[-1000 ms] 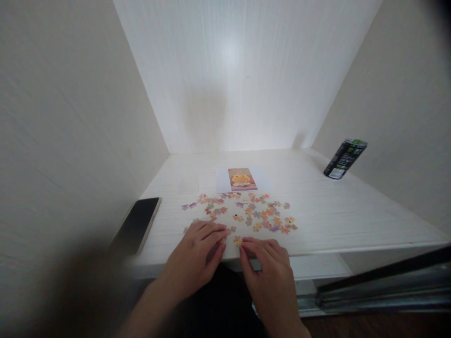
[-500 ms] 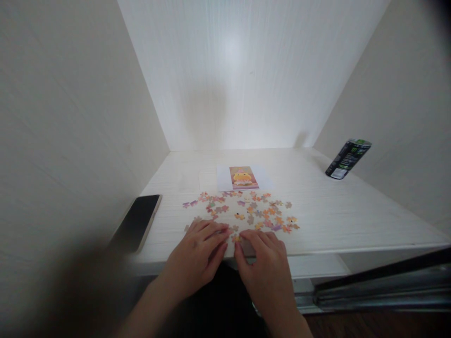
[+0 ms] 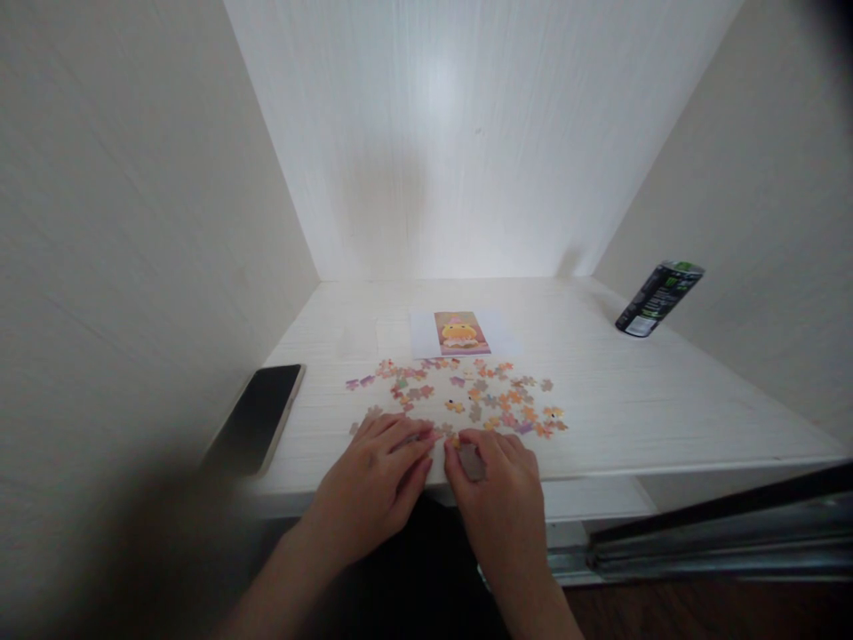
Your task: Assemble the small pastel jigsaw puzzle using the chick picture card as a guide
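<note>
Several small jigsaw pieces [image 3: 466, 398] in orange, pink and purple lie scattered on a white shelf [image 3: 633, 400]. Behind them lies a printed picture [image 3: 461, 332] of a yellow duck-like figure on white paper. My left hand [image 3: 377, 476] rests palm down at the shelf's front edge, fingers spread over pieces by the heap's near left. My right hand [image 3: 497, 484] lies beside it, fingers curled on the shelf, its fingertips touching a small orange piece [image 3: 452, 439] between the two hands. Whether that piece is pinched I cannot tell.
A dark phone [image 3: 257, 416] lies flat against the left wall. A black and green can [image 3: 657, 298] stands tilted-looking at the back right by the right wall. White panels enclose the shelf on three sides. A metal rail [image 3: 720, 533] runs below the shelf's right front.
My right hand has slid left and closer to my left hand, so the fingertips of both now nearly meet over the orange piece. My left hand has barely moved.
</note>
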{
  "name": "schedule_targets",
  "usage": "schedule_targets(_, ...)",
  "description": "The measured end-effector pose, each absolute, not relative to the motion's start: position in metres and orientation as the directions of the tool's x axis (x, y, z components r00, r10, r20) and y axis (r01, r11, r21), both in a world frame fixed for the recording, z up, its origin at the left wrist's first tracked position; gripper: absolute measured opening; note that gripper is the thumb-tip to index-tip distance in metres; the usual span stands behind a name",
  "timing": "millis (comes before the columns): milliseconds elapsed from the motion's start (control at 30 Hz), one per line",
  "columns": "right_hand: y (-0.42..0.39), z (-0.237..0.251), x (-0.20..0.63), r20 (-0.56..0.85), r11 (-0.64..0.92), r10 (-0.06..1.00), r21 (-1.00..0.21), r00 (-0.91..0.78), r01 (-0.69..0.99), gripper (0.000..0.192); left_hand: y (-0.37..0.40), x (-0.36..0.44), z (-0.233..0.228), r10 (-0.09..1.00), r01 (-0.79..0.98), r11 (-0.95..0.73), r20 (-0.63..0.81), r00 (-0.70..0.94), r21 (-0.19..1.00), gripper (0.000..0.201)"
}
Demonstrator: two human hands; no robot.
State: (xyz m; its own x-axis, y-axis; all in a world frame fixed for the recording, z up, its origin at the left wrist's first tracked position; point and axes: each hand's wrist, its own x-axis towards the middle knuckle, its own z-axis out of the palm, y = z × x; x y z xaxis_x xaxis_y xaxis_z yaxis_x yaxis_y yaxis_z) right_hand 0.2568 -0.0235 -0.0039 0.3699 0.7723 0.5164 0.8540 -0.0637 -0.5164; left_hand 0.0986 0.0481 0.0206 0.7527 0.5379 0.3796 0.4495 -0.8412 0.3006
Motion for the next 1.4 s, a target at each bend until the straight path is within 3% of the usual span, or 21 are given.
schedule_targets(1400, -0.0226, 0.0014, 0.2564, 0.511, 0.020, 0.836, -0.391, 0.199, 0.920, 0.017, 0.0463, 0.0997, 0.0235, 0.570, 0.470, -0.815, 0.322, 0.756, 0.339, 0.026)
